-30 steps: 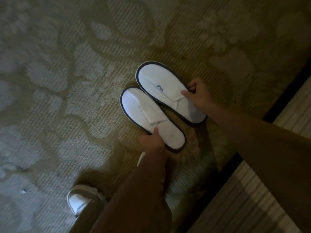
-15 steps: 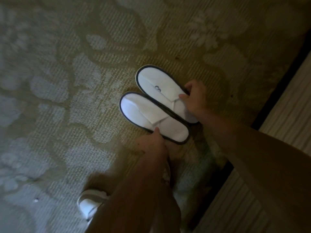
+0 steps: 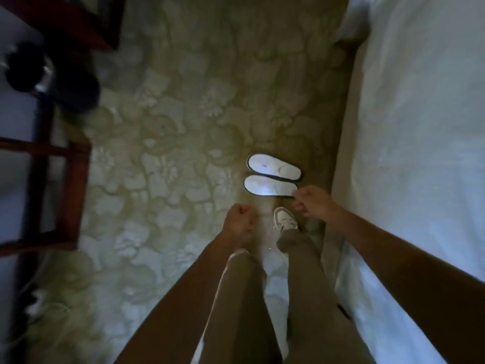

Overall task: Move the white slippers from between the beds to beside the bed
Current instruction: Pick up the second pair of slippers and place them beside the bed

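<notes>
Two white slippers with dark edging lie side by side on the patterned carpet, the far slipper (image 3: 274, 168) and the near slipper (image 3: 270, 186), close to the side of the bed (image 3: 409, 143) on the right. My right hand (image 3: 316, 202) hovers just right of the near slipper's heel, fingers loosely curled, holding nothing. My left hand (image 3: 238, 222) is lower and to the left, curled into a loose fist, apart from the slippers.
My legs and one white sneaker (image 3: 285, 219) stand just below the slippers. Dark wooden furniture legs (image 3: 76, 190) and a dark round object (image 3: 25, 69) are at the left. Patterned carpet (image 3: 162, 143) spreads between them and the bed.
Both hands have let go of the slippers and pulled back. The view has risen far above the floor, and the slippers now lie on the carpet next to the bed.
</notes>
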`<state>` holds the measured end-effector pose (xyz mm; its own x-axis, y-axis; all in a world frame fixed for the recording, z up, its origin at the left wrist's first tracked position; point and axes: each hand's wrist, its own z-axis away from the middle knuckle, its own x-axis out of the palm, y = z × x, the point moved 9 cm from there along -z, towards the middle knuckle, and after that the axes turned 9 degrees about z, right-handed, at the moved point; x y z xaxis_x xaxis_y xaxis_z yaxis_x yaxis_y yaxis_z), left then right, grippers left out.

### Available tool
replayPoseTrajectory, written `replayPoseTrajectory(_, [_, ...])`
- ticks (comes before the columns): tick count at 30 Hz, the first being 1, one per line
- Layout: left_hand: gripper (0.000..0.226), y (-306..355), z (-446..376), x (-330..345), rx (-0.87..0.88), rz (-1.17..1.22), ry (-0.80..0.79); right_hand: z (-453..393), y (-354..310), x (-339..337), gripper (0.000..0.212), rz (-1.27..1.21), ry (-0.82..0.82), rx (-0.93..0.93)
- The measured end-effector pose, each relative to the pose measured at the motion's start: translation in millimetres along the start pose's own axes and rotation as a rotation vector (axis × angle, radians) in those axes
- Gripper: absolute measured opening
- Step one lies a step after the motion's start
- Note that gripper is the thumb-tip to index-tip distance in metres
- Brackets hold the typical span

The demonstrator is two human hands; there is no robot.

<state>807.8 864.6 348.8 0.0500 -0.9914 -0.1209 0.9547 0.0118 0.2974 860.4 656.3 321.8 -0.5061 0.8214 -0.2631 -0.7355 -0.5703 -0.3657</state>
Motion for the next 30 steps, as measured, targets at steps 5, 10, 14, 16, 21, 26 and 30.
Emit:
replayPoseTrajectory(5, [0.028, 54, 99, -41, 0.241, -0.184, -0.128, 135, -15, 1, 0.016, -0.071, 0.109, -0.093])
replayPoseTrajectory(10, [0.025, 27, 124, -80, 0.313, -0.343, -0.200, 218, 23, 46, 0.024, -0.406, 0.273, -0.043])
replayPoseTrajectory(14, [0.023, -33, 131, -107, 0.211, -0.712, -0.335, 297, 93, 139, 0.018, -0.641, 0.448, 0.087])
replayPoseTrajectory(16, [0.023, -59, 138, -120, 0.207, -0.845, -0.387, 335, 135, 207, 0.020, -0.771, 0.467, 0.174])
replayPoseTrajectory(21, [0.018, -132, 153, -140, 0.192, -1.076, -0.453, 430, 227, 388, 0.018, -0.978, 0.482, 0.433])
replayPoseTrajectory(26, [0.020, -210, 173, -146, 0.188, -1.250, -0.477, 490, 280, 515, 0.035, -1.074, 0.503, 0.621])
replayPoseTrajectory(30, [0.014, -278, 199, -135, 0.162, -1.427, -0.553, 507, 328, 562, 0.017, -1.386, 0.701, 0.649])
